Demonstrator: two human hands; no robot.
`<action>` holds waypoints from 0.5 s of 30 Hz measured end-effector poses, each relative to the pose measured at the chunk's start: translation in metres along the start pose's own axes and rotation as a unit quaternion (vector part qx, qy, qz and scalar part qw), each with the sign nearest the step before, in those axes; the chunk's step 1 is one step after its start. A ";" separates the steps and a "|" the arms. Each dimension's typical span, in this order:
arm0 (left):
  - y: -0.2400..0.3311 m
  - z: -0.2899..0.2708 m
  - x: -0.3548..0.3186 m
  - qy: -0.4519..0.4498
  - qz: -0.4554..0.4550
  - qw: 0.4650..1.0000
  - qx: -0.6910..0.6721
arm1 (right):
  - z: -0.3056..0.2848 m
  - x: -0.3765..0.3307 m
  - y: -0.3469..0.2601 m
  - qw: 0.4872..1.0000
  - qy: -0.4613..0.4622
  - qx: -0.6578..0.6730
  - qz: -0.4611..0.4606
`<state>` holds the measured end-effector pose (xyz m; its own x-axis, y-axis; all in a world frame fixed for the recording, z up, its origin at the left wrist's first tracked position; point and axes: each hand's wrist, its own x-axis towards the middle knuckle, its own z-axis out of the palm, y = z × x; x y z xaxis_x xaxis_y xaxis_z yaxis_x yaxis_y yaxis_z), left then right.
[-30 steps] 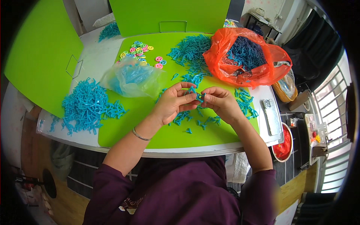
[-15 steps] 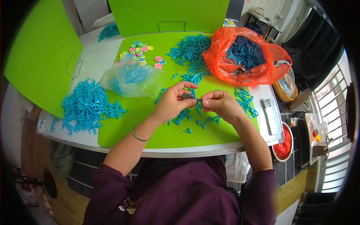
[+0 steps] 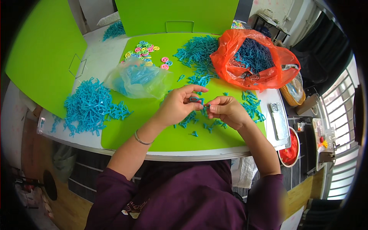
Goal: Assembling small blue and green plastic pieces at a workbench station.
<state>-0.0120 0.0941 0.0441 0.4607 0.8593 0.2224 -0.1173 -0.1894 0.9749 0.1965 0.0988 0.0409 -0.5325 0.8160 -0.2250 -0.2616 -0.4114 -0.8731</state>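
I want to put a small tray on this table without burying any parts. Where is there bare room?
Freest is the green mat's near-left corner, between the loose blue pile, the clear bag and the left hand. A smaller strip lies along the near edge below both hands. Crowded: around the right hand, and up toward the orange bag and coloured rings.

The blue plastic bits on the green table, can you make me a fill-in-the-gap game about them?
1. Both hands pinch one small ____ plastic piece between them.
2. The bag full of blue pieces on the right is ____.
3. The left hand has a thin ____ on its wrist.
4. The big loose pile lies to the person's ____.

Missing words: blue; orange; bracelet; left
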 end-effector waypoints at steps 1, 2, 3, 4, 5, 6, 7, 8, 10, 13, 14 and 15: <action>-0.007 0.001 0.001 0.029 0.021 0.999 0.025 | 0.000 0.002 0.001 1.000 -0.001 -0.001 0.000; -0.008 0.004 0.001 0.058 0.040 0.996 0.049 | -0.003 0.004 0.004 1.000 0.005 -0.001 -0.018; -0.007 0.006 0.002 0.058 0.040 0.996 0.048 | -0.004 0.004 0.005 0.999 0.011 -0.001 -0.037; -0.004 0.009 0.002 0.076 -0.006 0.995 -0.069 | -0.004 0.003 0.004 0.999 0.011 0.000 -0.036; -0.001 0.010 0.002 0.093 -0.050 0.977 -0.185 | -0.002 0.002 0.002 0.998 0.012 0.009 -0.056; -0.004 0.009 0.002 0.093 -0.050 0.977 -0.184 | -0.001 0.002 0.001 0.997 0.014 0.019 -0.075; -0.010 0.007 0.002 0.100 -0.086 0.962 -0.237 | 0.000 0.002 0.001 0.997 0.014 0.020 -0.076; -0.015 0.007 0.003 0.105 -0.122 0.943 -0.290 | 0.001 0.003 0.002 0.997 0.029 0.024 -0.075; -0.020 0.010 0.003 0.114 -0.134 0.930 -0.324 | 0.003 0.004 0.003 0.996 0.044 0.029 -0.074; -0.021 0.017 0.001 0.146 -0.118 0.926 -0.327 | 0.006 0.004 0.004 0.995 0.067 0.008 -0.080; -0.019 0.019 0.001 0.167 -0.089 0.937 -0.293 | 0.008 0.003 0.004 0.994 0.076 -0.003 -0.080; -0.018 0.021 0.001 0.168 -0.090 0.937 -0.294 | 0.008 0.003 0.004 0.993 0.085 -0.014 -0.079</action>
<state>0.0091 0.0883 0.0273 0.2286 0.9718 -0.0581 -0.5732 0.1826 0.7988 0.1872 0.0965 0.0399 -0.3416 0.9275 -0.1520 -0.3072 -0.2630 -0.9146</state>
